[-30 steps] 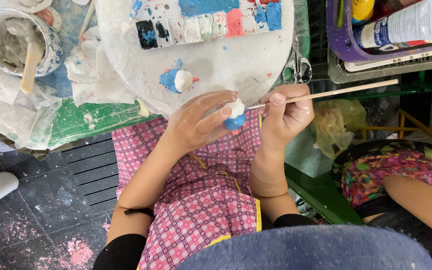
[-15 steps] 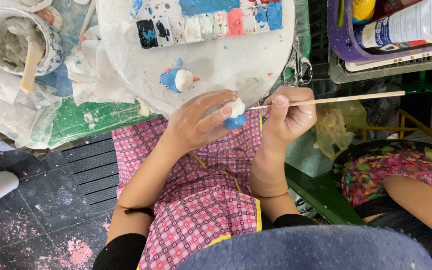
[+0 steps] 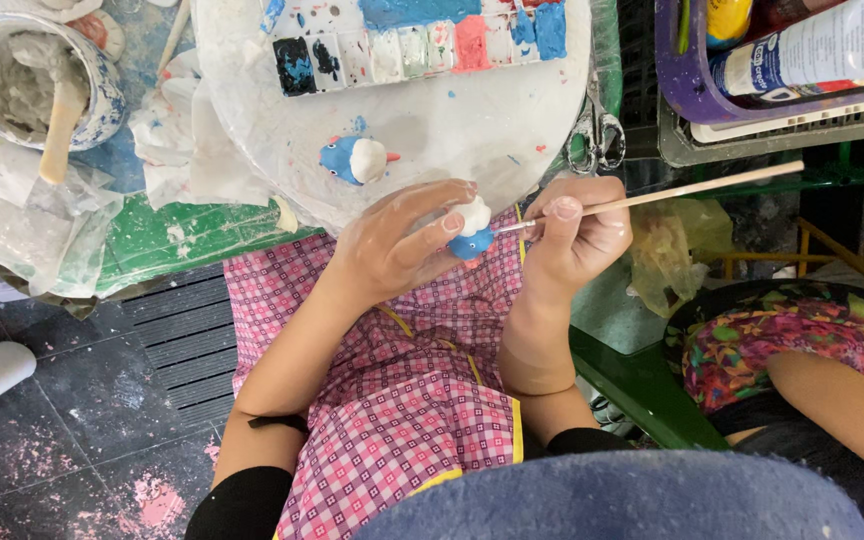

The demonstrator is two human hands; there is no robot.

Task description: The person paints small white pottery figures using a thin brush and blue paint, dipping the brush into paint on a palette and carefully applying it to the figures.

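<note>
My left hand (image 3: 397, 245) pinches a small white and blue clay figure (image 3: 472, 230) above my lap. My right hand (image 3: 577, 235) grips a thin wooden paintbrush (image 3: 672, 192), whose tip touches the blue part of the figure. A second blue and white figure (image 3: 355, 160) with an orange beak lies on the round white plate (image 3: 452, 130). At the plate's far edge stands a paint palette (image 3: 422, 45) with black, white, pink and blue wells.
A paint-smeared cup (image 3: 32, 75) holding a wooden stick stands at the far left. Scissors (image 3: 597, 135) lie by the plate's right edge. A purple basket (image 3: 782, 60) with paint tubes is at the top right. Another person's arm (image 3: 837, 410) reaches in from the right.
The brush handle has tilted slightly as my right hand works the tip on the figure. My left hand has stayed in place.
</note>
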